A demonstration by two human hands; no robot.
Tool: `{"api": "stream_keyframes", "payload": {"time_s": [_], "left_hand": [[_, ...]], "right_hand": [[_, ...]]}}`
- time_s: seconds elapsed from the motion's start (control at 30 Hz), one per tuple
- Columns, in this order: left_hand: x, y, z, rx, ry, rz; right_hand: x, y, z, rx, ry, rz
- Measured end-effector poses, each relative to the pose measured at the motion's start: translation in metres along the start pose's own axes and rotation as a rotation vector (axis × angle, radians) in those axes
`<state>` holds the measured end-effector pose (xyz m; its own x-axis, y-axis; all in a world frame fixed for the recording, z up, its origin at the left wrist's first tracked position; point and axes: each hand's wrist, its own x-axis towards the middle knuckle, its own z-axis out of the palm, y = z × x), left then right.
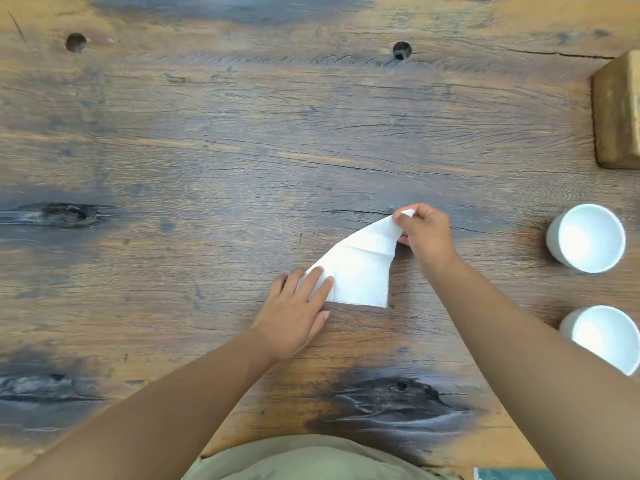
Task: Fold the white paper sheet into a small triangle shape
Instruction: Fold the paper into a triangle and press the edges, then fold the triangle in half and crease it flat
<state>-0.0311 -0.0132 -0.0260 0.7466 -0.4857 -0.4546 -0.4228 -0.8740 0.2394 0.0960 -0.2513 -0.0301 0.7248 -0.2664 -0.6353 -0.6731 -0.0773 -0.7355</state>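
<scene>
Currently: left hand (294,317), fingers flat and open, is pinning paper (356,275) to surface (207,168); right hand (424,232) is pinching far corner; advisable: align edges, then crease.

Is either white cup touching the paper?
No: both white cups stand off to the right on the wooden table, apart from the paper held between the hands.

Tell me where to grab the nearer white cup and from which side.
Grip the nearer white cup by its rim, from above: it stands upright, mouth open. The right forearm crosses its left side, so come over the rim's far edge.
</scene>
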Motion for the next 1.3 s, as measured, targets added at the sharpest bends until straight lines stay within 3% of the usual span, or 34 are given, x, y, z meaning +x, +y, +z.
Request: {"api": "stream_keyframes", "payload": {"time_s": [0.33,0.73,1.13,1.3], "left_hand": [[0.01,0.01,0.007,-0.064,-0.009,-0.024],[-0.04,-0.022,0.024,-0.079,-0.026,-0.05],[-0.058,-0.021,0.036,-0.078,-0.053,-0.092],[-0.06,-0.022,0.039,-0.089,-0.026,-0.1]], "right_hand": [[-0.005,-0.031,0.013,-0.35,-0.046,-0.302],[-0.069,0.023,0.056,-0.21,-0.178,-0.271],[-0.072,0.051,0.081,-0.397,-0.233,-0.213],[-0.078,0.051,0.083,-0.597,-0.291,-0.305]]}}
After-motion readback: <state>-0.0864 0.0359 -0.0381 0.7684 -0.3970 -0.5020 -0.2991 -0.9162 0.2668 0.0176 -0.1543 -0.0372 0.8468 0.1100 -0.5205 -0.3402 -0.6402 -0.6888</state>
